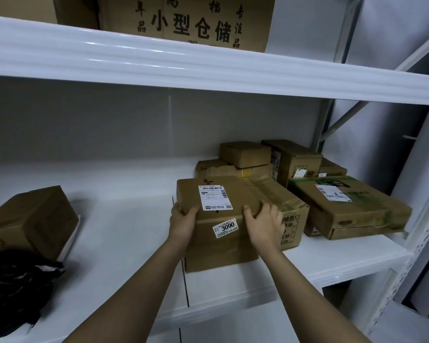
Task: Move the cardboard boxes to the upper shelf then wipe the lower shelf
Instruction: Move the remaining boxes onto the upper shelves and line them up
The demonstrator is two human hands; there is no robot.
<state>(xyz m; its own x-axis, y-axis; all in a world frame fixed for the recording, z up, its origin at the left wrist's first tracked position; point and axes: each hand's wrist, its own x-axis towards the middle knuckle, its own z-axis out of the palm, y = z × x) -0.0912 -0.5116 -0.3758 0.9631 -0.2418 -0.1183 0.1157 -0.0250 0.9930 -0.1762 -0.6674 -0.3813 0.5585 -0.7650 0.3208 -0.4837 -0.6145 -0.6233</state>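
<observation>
Both hands, left and right, grip a worn brown cardboard box; white labels, one reading 3090.

- Two hands are seen: the left hand and the right hand.
- Seven cardboard boxes are counted on the lower shelf, six grouped at the right and one apart at the left.
- One large printed carton is seen on the upper shelf.
- Two white shelves are shown.
- One dark heap of cloth is seen.
</observation>
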